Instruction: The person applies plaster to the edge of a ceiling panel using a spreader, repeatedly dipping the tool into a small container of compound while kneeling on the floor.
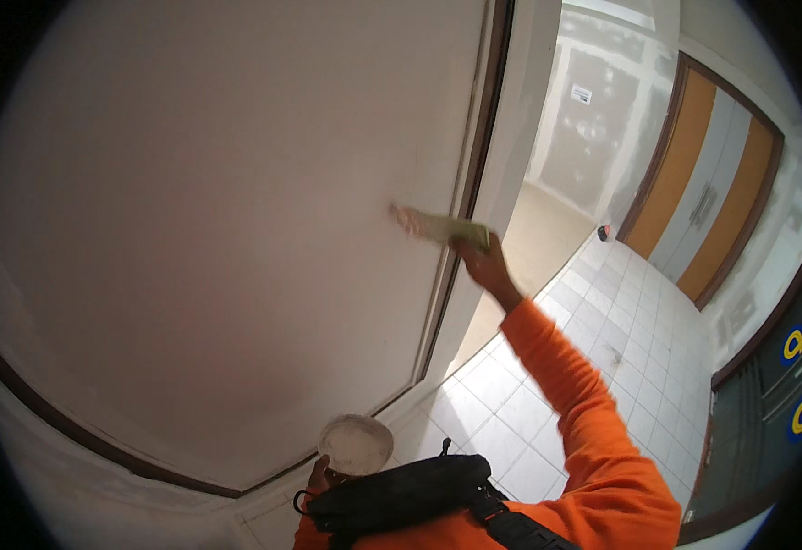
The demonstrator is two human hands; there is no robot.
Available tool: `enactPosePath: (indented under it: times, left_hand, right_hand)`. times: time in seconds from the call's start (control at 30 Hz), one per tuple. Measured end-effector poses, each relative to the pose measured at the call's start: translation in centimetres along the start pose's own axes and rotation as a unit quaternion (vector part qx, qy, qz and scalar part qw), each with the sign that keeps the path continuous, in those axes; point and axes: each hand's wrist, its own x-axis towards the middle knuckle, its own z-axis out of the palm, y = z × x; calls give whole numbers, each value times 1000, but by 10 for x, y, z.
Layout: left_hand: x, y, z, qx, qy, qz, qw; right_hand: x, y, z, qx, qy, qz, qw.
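My right hand is closed round one end of a long, flat, pale-green tool, reaching out toward the large white panel. The tool's far end looks pinkish and is smeared, so its exact kind and whether it touches the panel are unclear. Low down, near the panel's bottom edge, a round bowl with whitish material in it is held by my left hand. Only part of that hand shows at the bowl's left side; a black bag covers the rest.
Dark trim frames the panel. The black bag hangs across my chest. To the right lie a white tiled floor, an orange-and-grey double door, a patched wall and a dark door with round yellow-and-blue signs.
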Motion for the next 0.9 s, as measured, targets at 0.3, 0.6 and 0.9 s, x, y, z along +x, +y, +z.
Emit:
enactPosePath:
  times: [0.3,0.6,0.9]
  left_hand:
    - [22,14,2,-7,44,26,999]
    - [70,-4,83,-52,73,59,994]
    - [136,-58,216,-103,63,91,988]
  right_hand:
    - [139,-94,-114,-285,183,-268,902]
    - [294,-218,-176,-451,16,-532,716]
    - [411,-209,-258,-623,-86,-580,518]
